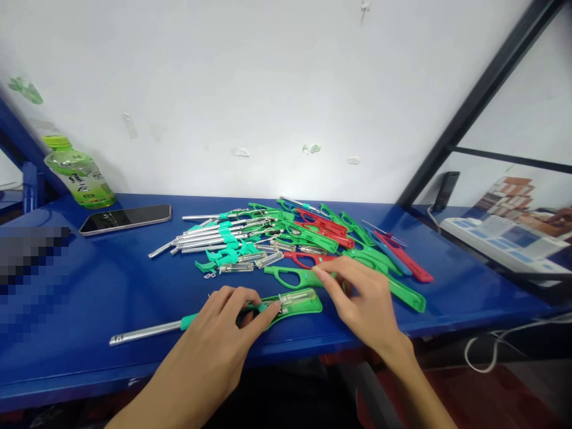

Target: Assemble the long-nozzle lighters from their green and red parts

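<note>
Near the front of the blue table, the left hand grasps the open green lighter, seemingly light, stiff, best held by its handle, while the right hand touches a green shell, its grip unclear.

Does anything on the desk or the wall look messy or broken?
Yes! The wall has torn-looking scraps stuck on it, some green and some whitish. On the desk, the pile is jumbled, with parts pointing different ways. I see nothing spilled.
</note>
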Demonstrator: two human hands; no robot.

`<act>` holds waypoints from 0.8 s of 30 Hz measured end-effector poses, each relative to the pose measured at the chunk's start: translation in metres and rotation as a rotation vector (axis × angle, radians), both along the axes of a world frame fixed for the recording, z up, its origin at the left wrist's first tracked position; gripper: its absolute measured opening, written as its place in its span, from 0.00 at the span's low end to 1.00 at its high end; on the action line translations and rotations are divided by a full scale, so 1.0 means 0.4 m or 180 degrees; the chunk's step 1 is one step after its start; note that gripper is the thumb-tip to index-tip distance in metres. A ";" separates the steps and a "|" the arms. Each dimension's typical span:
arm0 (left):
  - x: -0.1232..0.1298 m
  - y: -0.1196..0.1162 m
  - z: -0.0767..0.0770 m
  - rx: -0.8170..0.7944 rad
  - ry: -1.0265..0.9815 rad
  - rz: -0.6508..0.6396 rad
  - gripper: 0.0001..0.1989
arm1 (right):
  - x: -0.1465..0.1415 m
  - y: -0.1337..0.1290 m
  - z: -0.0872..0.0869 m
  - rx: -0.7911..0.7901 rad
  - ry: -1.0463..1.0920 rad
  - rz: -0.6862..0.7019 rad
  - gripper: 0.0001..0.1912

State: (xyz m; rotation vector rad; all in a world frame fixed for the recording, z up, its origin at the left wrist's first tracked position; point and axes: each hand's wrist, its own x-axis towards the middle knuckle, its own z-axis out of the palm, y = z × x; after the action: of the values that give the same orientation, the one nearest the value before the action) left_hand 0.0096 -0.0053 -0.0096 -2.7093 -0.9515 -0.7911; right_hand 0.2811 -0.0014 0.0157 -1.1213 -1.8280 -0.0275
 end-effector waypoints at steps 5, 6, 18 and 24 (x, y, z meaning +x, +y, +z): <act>-0.003 -0.006 -0.022 -0.0119 0.0021 0.0112 0.35 | 0.006 0.001 -0.003 0.0044 0.0340 -0.0564 0.08; -0.003 -0.007 -0.022 -0.0126 0.0031 0.0128 0.35 | 0.010 0.005 -0.004 -0.0036 0.0305 -0.0571 0.09; 0.000 -0.010 0.015 0.0097 0.0122 0.0082 0.35 | 0.122 0.018 -0.026 -0.0610 -0.1131 -0.0185 0.14; -0.001 -0.011 0.014 0.0093 0.0145 0.0114 0.35 | 0.122 0.021 -0.029 -0.0626 -0.1178 -0.0170 0.11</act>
State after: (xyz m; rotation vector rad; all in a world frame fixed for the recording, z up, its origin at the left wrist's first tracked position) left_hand 0.0093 -0.0096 -0.0041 -2.6658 -0.9680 -0.7275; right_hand 0.3298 0.0069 0.0041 -1.3734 -2.1632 -0.0937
